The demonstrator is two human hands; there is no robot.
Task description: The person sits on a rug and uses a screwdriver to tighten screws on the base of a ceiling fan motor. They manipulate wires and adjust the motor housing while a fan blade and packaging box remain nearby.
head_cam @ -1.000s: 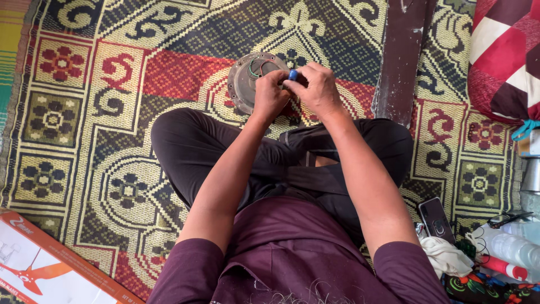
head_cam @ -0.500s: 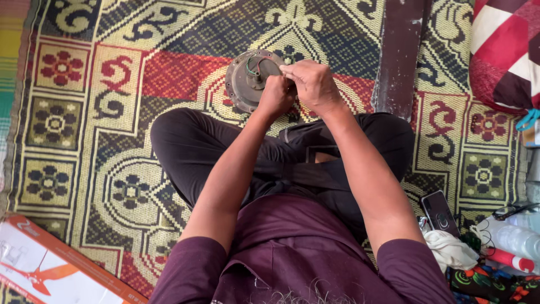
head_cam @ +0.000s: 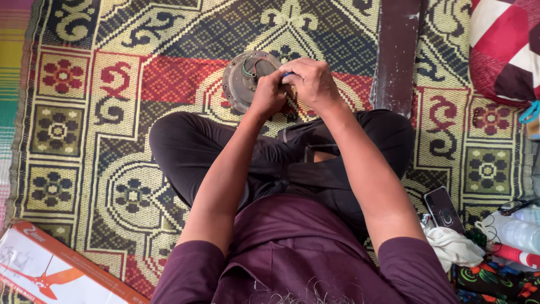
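I sit cross-legged on a patterned woven mat (head_cam: 112, 146). A round grey metal motor housing (head_cam: 242, 84) with thin green and red wires lies on the mat in front of my knees. My left hand (head_cam: 269, 94) is closed at the housing's right edge. My right hand (head_cam: 312, 83) is curled right beside it, pinching a small blue part (head_cam: 287, 74) that is mostly hidden by my fingers. The two hands touch each other over the housing's rim.
A dark brown fan blade (head_cam: 396, 53) lies on the mat at the upper right. A red and white cushion (head_cam: 506, 48) fills the top right corner. A phone (head_cam: 444, 209), a white cloth (head_cam: 450, 247) and a plastic bottle (head_cam: 520, 233) lie at my right. An orange and white box (head_cam: 50, 270) sits lower left.
The blue part, plainly visible a second ago above my right fingers, is now nearly covered. Both hands have closed in tighter over the housing's edge.
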